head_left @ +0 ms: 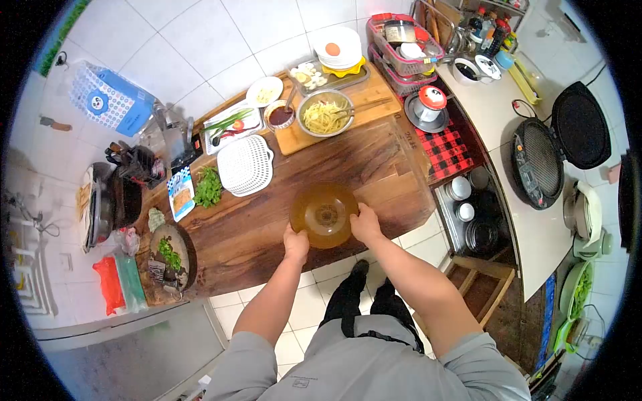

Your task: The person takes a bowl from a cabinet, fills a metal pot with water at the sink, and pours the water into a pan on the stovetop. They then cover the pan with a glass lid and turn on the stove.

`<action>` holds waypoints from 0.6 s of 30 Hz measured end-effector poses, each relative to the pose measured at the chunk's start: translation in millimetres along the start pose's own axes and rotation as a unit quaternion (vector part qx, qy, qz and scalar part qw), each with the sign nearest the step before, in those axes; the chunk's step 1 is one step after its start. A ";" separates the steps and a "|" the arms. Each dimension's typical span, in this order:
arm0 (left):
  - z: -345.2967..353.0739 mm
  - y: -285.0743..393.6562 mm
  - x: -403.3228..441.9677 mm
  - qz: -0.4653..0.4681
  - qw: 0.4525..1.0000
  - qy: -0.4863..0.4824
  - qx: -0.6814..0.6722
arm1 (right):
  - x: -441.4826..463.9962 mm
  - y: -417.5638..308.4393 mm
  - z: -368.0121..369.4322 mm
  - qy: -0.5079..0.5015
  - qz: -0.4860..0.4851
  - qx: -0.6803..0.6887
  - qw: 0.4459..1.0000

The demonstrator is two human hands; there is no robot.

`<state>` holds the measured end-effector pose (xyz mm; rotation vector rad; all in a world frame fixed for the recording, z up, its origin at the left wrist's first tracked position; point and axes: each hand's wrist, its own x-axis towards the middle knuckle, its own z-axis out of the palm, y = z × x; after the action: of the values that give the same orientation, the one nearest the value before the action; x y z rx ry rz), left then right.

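1. The table (254,234) is brown wood.
2. A board (294,142) lies at the back.
3. A white basket (245,165) sits beside green leaves (208,187).
4. A packet (180,194) lies near them.
5. A round block (158,242) sits at the left end.

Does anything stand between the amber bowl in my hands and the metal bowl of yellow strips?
Nothing visible stands between the amber bowl and the metal bowl: only bare tabletop, then the cutting board's near edge. The white basket sits off to the left.

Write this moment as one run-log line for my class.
left hand: gripping amber bowl, left side; right hand: gripping right side; amber bowl: over wooden table; steel bowl: shredded food, on cutting board
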<state>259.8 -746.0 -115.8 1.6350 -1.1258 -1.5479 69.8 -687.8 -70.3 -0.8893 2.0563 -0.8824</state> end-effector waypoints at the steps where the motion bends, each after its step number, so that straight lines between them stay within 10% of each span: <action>1: -1.2 1.2 2.1 -0.020 1.000 0.006 -0.001 | 5.9 7.0 9.4 0.007 -0.002 -0.005 1.000; 18: -19.7 -19.9 21.7 0.052 0.981 0.070 0.171 | -23.3 45.6 -29.2 -0.028 0.069 0.117 0.990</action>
<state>281.6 -758.7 -140.7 1.8398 -1.4351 -1.2003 44.0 -636.5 -83.7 -0.6298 1.8944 -0.9863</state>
